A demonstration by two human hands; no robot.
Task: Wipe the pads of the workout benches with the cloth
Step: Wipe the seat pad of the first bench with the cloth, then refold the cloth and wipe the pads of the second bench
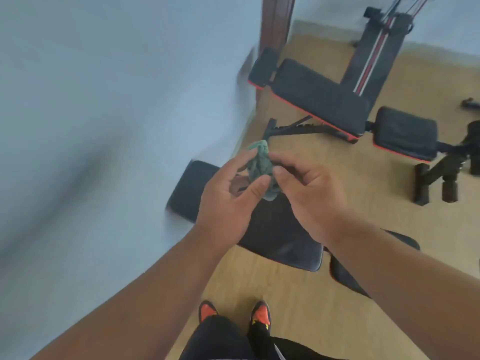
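Observation:
A crumpled green cloth [261,167] is bunched between my two hands above the near bench. My left hand [228,201] pinches its left side with thumb and fingers. My right hand [309,196] grips its right side. Below them lies the black pad of the near workout bench [192,188], against the wall. A second bench with red trim stands farther back: a long back pad [317,97], a small head pad [265,67] and a seat pad [405,132].
A pale wall [104,126] fills the left side. Wooden floor [324,307] lies around my feet in orange shoes [261,314]. A third slanted bench with resistance bands [376,53] stands at the back. Black foam leg rollers [436,183] are at the right.

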